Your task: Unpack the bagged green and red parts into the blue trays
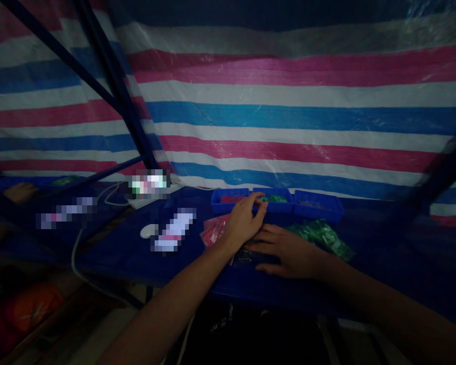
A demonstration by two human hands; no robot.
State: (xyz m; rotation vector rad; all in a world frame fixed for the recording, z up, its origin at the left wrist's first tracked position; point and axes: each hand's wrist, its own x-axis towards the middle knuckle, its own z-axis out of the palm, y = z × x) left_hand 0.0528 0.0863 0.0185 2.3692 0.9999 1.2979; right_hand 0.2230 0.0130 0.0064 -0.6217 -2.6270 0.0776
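My left hand (247,218) is at the front edge of the middle blue tray (275,207), which holds green pieces (274,198). Its fingers are curled, with thumb and forefinger tips close together; whatever is between them is too small and dark to make out. My right hand (291,253) rests palm down on the blue table, fingers stretched and apart, beside small thin pieces (243,255) partly covered by my hands. Left of my left wrist lie pink-red plastic packets (215,230). Behind my right hand green plastic packets (325,235) are spread out.
Another blue tray (216,203) with red contents and a third tray (319,205) flank the middle one. A white round case (149,231), a blurred-out phone (175,230) and a power strip (155,197) lie leftward. Dark metal posts (127,111) rise there; another person's hand (21,192) shows far left.
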